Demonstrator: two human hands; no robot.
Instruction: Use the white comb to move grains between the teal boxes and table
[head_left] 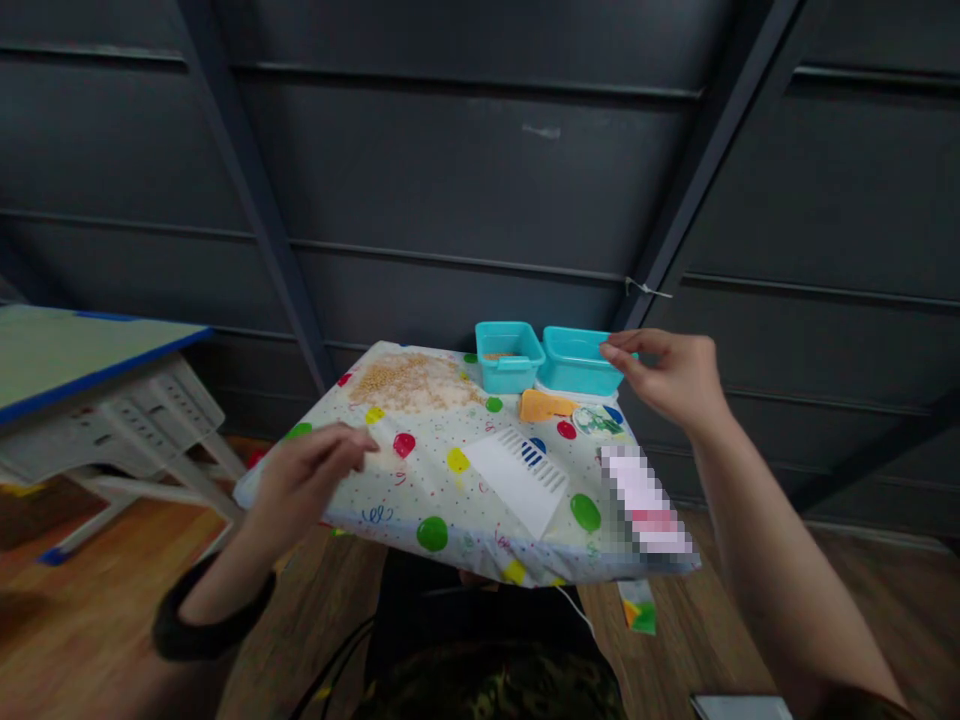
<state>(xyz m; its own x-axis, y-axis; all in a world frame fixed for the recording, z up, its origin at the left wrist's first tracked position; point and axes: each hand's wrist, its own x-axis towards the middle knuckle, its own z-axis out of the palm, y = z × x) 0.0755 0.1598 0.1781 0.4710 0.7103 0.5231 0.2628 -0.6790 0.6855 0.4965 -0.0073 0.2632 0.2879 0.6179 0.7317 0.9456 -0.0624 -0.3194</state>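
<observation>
My right hand (667, 375) is raised over the right end of a turquoise basket (581, 375), thumb and forefinger pinched together. Anything between those fingertips is too small to make out. Over the left part of the table, my left hand (319, 475) has its fingers curled in, slightly blurred, and what they may hold is hidden. Beyond it, pale yellow grains (401, 380) lie spread with a white granular material. A second turquoise basket (508, 380), just left of the first, contains some grains. A white slotted comb-like sheet (521, 490) lies between my hands.
A balloon-patterned cloth (469, 540) covers the small table. On its right side are an orange piece (546, 405), a round green-and-white item (598, 421) and a pixelated rectangle (646, 505). Another desk (97, 350) stands at left; a dark panelled wall (450, 170) rises behind.
</observation>
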